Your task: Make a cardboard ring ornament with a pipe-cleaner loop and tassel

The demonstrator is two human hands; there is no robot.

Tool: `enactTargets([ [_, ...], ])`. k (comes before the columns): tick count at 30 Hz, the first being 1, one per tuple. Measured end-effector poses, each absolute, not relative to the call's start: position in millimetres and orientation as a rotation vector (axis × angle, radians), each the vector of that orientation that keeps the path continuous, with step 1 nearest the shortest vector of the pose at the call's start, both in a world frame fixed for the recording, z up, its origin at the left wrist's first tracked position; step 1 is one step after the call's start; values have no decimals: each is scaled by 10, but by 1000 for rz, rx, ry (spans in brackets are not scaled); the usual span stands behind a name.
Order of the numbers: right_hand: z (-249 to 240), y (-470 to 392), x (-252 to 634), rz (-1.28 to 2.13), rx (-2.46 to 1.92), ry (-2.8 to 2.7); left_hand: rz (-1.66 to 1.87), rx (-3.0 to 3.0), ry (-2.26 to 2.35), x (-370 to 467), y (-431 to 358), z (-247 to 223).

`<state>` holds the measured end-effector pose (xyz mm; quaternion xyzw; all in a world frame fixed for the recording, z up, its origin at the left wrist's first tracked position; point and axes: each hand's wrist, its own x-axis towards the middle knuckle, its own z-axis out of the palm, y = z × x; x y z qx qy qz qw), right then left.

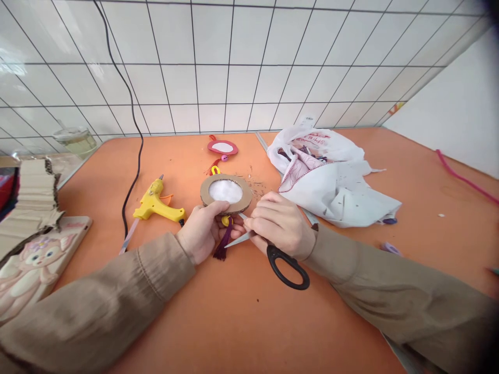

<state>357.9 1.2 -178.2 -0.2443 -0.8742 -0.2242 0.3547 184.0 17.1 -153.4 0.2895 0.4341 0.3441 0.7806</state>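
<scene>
My left hand [205, 229] grips a round cardboard ornament [246, 193] by its near edge, thumb on top. The ornament has a white padded centre, a yellow loop [215, 170] at its far side, and a yellow bead with a dark purple tassel [222, 248] hanging from its near side. Black-handled scissors [288, 275] are held in my right hand [278, 223], its fingers closed round them. The scissor blades are apart; one reaches the ornament's lower right edge, the other points toward the tassel. Whether the upper blade touches the cardboard is hard to see.
A yellow glue gun [156, 203] lies left, its black cord [132, 104] running up the wall. Behind sits a red ornament [222, 147]. A white plastic bag [323, 192] fills the right back. Torn cardboard [37, 189], a cartoon case [42, 259] and a lidded cup [76, 141] stand left.
</scene>
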Motion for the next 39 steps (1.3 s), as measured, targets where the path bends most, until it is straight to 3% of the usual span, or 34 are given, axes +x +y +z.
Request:
enactTargets([
  [20, -1828, 19, 3601, -563, -557, -2183, 906, 560, 930, 1848, 183, -1578],
  [39, -1829, 20, 3604, -583, -618, -2173, 837, 601, 934, 1847, 191, -1559],
])
